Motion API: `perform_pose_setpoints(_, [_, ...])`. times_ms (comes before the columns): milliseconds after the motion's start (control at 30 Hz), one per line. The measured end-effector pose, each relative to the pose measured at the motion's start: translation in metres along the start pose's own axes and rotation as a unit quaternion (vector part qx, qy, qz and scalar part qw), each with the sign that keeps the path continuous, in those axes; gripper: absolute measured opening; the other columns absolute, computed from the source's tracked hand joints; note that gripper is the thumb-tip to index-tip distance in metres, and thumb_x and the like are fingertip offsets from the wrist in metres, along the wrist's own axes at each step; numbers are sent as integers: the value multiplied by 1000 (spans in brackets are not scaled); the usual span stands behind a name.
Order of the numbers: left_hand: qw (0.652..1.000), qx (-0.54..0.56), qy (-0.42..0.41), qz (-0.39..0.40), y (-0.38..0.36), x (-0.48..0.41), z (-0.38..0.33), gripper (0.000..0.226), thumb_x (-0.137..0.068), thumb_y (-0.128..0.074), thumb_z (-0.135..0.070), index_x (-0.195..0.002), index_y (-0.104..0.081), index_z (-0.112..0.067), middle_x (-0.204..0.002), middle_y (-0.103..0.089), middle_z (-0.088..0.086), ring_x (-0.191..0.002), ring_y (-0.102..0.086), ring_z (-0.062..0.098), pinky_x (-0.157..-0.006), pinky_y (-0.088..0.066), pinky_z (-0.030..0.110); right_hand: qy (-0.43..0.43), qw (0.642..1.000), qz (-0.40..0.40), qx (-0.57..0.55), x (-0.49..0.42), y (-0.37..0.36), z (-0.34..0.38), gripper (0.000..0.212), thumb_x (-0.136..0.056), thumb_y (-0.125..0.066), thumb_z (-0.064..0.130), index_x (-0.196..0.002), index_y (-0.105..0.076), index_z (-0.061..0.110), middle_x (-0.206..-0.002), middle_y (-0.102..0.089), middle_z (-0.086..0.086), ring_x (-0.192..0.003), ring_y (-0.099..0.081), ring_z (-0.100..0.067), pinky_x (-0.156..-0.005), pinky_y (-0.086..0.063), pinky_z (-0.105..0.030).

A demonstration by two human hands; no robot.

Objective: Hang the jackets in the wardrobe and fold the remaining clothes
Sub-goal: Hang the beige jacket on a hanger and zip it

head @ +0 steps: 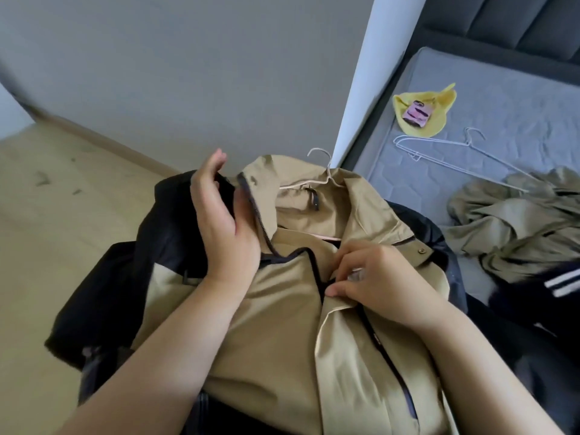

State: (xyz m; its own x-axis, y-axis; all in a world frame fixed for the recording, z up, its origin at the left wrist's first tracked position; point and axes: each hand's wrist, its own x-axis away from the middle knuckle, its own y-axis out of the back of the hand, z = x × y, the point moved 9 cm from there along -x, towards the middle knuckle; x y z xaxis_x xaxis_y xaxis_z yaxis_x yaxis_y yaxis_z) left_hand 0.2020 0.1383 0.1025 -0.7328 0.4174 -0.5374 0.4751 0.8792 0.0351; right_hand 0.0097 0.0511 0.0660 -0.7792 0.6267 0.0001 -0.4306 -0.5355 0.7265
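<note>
at the near jacket (282,324) front, my right hand (376,277) pinches the zip (315,268), my left hand (219,221) grips the collar (262,183); i'd keep both edges taut and aligned.

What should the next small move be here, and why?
Probably slide the zipper up: the right hand pinches it on the tan jacket, the front above gapes open, the left hand steadies the collar edge, and the hanger is already inside.
</note>
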Motion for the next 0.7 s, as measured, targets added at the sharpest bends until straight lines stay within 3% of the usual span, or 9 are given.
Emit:
perform_pose_setpoints(67, [969,-76,-232,30,-4,30,-49,37,-86,-50,-8,-122,-47,-2,-119,-48,12,-110,-50,29,-98,-42,43,-17,1000,-4,2,-4,1,-9,15,-65,-84,17,-65,-69,19,-80,-65,8,-77,-60,-5,-77,-48,-25])
perform_pose_setpoints(100, [944,-96,-310,57,-10,49,-65,30,-84,-53,-7,-113,-49,-4,-110,-50,11,-100,-52,28,-89,-44,42,-23,1000,-8,6,-5,2,-12,15,-67,-83,15,-67,-69,21,-77,-65,9,-76,-60,-4,-76,-48,-24])
perform_pose_setpoints(167, [907,-118,-372,156,-28,83,-77,11,-82,-58,-11,-91,-53,-6,-86,-53,10,-75,-52,26,-66,-47,39,-24,1000,-11,5,-6,4,-16,14,-70,-79,12,-73,-70,21,-75,-67,13,-76,-61,0,-76,-47,-20])
perform_pose_setpoints(200, [901,-130,-358,207,-36,95,-74,11,-83,-60,-14,-77,-53,-8,-71,-51,8,-62,-48,25,-55,-44,37,-22,1000,-9,2,-6,4,-16,13,-72,-78,10,-75,-71,21,-75,-68,14,-77,-61,1,-76,-47,-18])
perform_pose_setpoints(233, [902,-144,-326,242,-42,103,-68,25,-83,-63,-18,-64,-50,-9,-59,-47,5,-53,-43,23,-46,-40,35,-19,1000,-7,0,-6,4,-15,13,-72,-77,9,-75,-72,21,-76,-68,14,-77,-61,1,-76,-47,-17])
perform_pose_setpoints(300, [909,-169,-251,286,-47,111,-53,45,-81,-67,-29,-50,-41,-12,-50,-38,0,-45,-35,20,-40,-35,34,-16,1000,-3,-4,-5,6,-15,14,-74,-76,7,-76,-73,20,-78,-67,13,-77,-61,-2,-76,-47,-18])
perform_pose_setpoints(467, [894,-202,-219,334,-50,116,-47,53,-74,-71,-42,-46,-37,-13,-48,-34,-3,-47,-32,14,-43,-31,28,-17,1000,12,-12,-2,6,-12,17,-74,-75,3,-75,-74,20,-83,-61,6,-74,-57,-5,-75,-47,-20])
perform_pose_setpoints(600, [875,-204,-231,373,-51,118,-46,45,-83,-64,-31,-48,-41,-13,-51,-37,-2,-51,-33,14,-47,-26,26,-4,999,3,-45,-1,8,-3,21,-70,-78,3,-69,-73,23,-77,-61,11,-72,-57,-6,-72,-46,-19])
perform_pose_setpoints(700, [862,-192,-231,409,-52,118,-43,38,-82,-62,-28,-49,-51,-12,-53,-44,-3,-52,-40,15,-47,-35,28,14,998,46,-28,1,-4,5,20,-73,-75,1,-76,-76,21,-78,-66,15,-77,-62,-5,-76,-49,-22])
